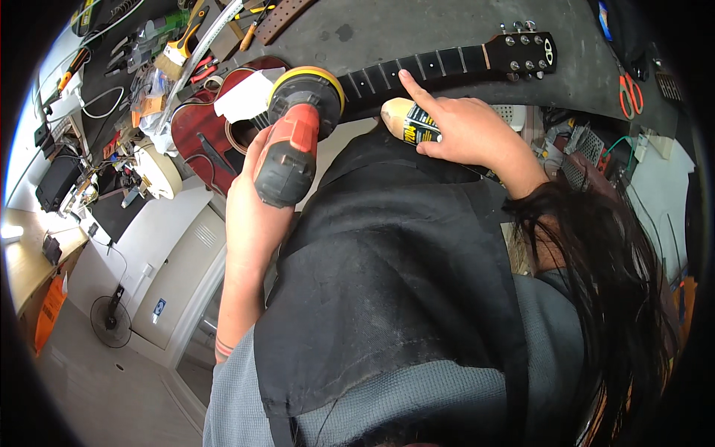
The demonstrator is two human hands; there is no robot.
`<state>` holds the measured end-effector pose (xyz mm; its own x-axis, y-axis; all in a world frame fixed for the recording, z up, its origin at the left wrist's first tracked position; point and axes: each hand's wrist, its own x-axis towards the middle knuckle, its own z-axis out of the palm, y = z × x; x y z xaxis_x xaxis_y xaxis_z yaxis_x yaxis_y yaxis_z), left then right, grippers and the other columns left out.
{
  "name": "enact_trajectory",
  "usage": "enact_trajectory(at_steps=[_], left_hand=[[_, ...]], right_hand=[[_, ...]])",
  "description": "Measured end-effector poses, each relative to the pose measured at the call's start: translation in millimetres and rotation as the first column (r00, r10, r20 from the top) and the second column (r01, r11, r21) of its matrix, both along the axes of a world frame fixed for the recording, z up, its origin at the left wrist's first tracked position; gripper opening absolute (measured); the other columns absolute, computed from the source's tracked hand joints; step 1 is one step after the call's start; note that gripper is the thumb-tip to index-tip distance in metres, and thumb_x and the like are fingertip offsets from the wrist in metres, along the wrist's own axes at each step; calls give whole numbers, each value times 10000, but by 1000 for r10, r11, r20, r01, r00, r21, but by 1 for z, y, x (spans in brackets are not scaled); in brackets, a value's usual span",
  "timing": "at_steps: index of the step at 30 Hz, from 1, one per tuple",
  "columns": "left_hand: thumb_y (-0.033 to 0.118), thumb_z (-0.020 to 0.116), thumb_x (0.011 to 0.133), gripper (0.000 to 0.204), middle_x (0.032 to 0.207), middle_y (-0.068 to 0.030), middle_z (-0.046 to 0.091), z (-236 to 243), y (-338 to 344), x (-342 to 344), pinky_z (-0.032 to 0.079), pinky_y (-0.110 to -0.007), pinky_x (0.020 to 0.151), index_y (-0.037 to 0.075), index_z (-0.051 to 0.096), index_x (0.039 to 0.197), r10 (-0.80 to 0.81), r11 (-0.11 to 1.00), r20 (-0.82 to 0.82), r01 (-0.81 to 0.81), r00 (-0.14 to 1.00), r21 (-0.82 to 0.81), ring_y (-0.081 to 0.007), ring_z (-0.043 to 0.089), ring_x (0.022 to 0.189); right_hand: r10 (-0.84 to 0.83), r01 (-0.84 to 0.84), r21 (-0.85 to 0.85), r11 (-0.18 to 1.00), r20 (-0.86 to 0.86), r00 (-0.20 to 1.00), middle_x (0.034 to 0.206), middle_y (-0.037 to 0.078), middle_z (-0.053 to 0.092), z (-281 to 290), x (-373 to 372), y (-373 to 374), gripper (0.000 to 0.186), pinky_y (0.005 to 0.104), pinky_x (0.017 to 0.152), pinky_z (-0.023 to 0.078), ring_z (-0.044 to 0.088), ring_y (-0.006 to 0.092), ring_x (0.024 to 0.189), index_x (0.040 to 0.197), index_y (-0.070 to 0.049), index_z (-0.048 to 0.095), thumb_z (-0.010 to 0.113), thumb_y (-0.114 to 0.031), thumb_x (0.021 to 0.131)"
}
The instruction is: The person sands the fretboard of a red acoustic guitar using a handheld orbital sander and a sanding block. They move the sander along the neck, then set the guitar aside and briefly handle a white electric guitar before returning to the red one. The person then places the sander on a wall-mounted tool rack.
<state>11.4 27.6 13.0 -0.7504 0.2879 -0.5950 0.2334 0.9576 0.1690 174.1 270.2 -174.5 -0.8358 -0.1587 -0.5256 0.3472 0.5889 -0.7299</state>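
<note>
My left hand grips a red and black power polisher, whose round yellow-edged pad rests on the dark red body of a guitar. The guitar lies flat on a dark workbench, its black neck running right to the headstock. My right hand holds a cream-coloured bottle with a yellow and black label, and its forefinger reaches up to the neck. A white paper sheet lies on the guitar body next to the pad.
Hand tools, a brush and cables crowd the bench's left end. A roll of masking tape sits near the guitar body. Orange-handled scissors lie at the right. My black apron fills the lower middle.
</note>
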Motion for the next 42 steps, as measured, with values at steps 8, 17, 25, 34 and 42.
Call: enact_trajectory(at_steps=[8,17,25,34,42], left_hand=[[-67,758,908,566,1386,-137,701,-1,-65,-3,548,-397,1089,13,653,1458,-40,962,-112,69,993,263,-287,723,1245],[196,739,896,660,1221,-218,755,25,-70,20,581,-555,1085,-81,588,1475,440,514,436,-618,785,595,-408,781,1131],[248,755,864,748,1289,-292,754,10,-91,0,638,-551,1037,-103,557,1494,197,143,728,-754,657,641,-452,790,1137],[155,794,804,704,1065,-201,681,16,-71,-21,609,-346,637,-129,534,1394,93,138,736,-741,670,657,-237,701,716],[178,843,839,604,861,-60,616,6,-87,3,490,-280,604,-52,577,1330,197,384,799,-794,569,471,-153,579,641]], right_hand=[[7,-7,11,1000,3,1000,1212,228,806,-2,0,0,1268,510,954,623,792,426,1032,1847,-235,44,881,-330,899],[-50,55,-183,982,29,998,1218,252,797,9,-2,5,1133,520,953,612,780,447,1065,1785,-170,270,900,-400,871],[-65,91,-557,826,67,996,1362,213,754,0,-20,4,834,467,1068,567,729,389,1271,1550,-68,567,893,-519,929],[-122,184,-615,767,142,982,1371,193,737,5,-13,16,836,424,1079,543,710,325,1285,1503,-50,609,891,-570,911],[-173,223,-554,802,141,975,1364,218,737,22,-17,6,859,436,1048,559,726,348,1255,1475,-29,623,889,-612,903]])
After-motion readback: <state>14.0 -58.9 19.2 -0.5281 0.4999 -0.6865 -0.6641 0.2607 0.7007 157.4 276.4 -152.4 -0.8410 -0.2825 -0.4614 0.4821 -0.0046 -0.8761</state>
